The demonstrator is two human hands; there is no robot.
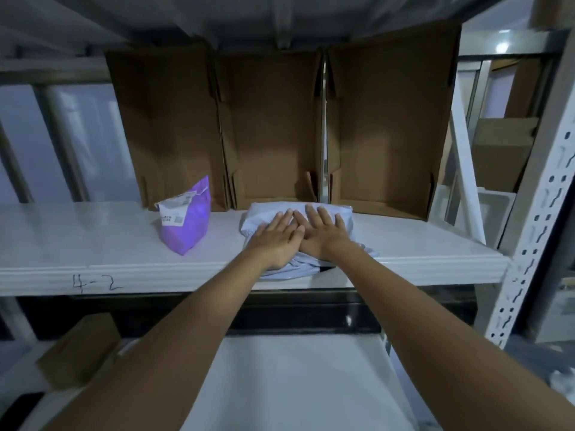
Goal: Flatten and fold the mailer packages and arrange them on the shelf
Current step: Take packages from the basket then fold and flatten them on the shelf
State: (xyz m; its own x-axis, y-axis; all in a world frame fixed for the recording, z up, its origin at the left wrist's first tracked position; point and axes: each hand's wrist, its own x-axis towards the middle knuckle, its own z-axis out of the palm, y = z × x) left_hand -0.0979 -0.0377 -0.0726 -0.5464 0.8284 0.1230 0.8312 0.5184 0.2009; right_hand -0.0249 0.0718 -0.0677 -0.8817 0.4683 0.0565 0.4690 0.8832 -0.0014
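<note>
Two bare arms reach out to the white shelf (93, 244). The left hand (277, 239) and right hand (323, 234) lie flat, fingers straight, pressing the pale mailer (342, 213). This looks like flattening. Folding probably comes next. The purple mailer (186, 225) waits nearby, still puffy.

The shelf's (93, 244) front edge is carrying a handwritten mark (95, 283) in dark pen, reading roughly "4-2". The purple mailer (186, 227) is wearing a white shipping label (172, 211) with printed lines and a small square code, but the print is showing too small and blurred to read. Nothing else legible is showing on the boxes (273, 129) or the upright post (541, 206).
</note>
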